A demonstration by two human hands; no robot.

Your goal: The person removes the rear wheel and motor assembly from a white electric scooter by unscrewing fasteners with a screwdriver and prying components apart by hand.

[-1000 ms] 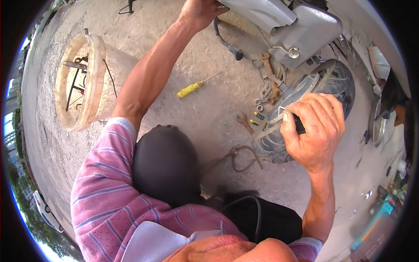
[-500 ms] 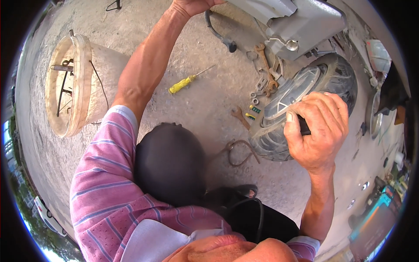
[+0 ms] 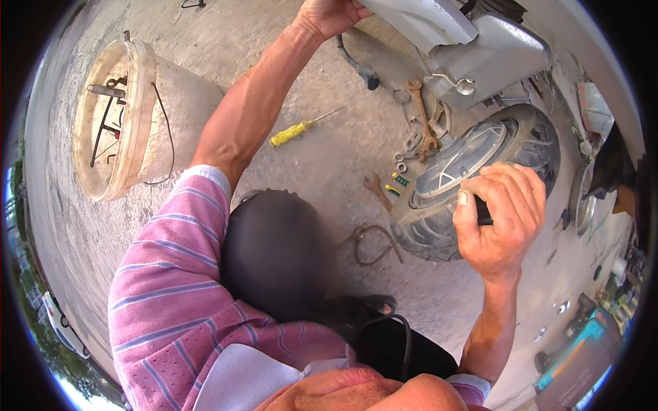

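At the top of the head view, my left hand [image 3: 330, 16] grips the edge of a bent silver-grey panel [image 3: 418, 19], its fingertips partly hidden. A second grey metal piece with a metal fitting [image 3: 490, 51] adjoins it. On the right, my right hand [image 3: 499, 212] has its fingers curled over the black tyred wheel [image 3: 421, 229], which lies on its side. Beside the wheel are rusty spanners [image 3: 421, 103], nuts [image 3: 401, 166] and small green-yellow pieces [image 3: 399, 179]. A yellow-handled screwdriver [image 3: 291, 133] lies left of them, and a looped hose [image 3: 363, 243] lies below.
An off-white bucket [image 3: 171, 116] of metal parts lies tipped on the concrete ground at left. A black hose piece [image 3: 353, 61] lies near the panel. Assorted items and a teal-and-grey object [image 3: 576, 346] line the right edge. A parked white car [image 3: 65, 322] shows at the far left.
My left hand and the grey panel dipped out toward the top half a second ago and now sit slightly right and lower. My right hand stays on the wheel, a little lower in the picture.
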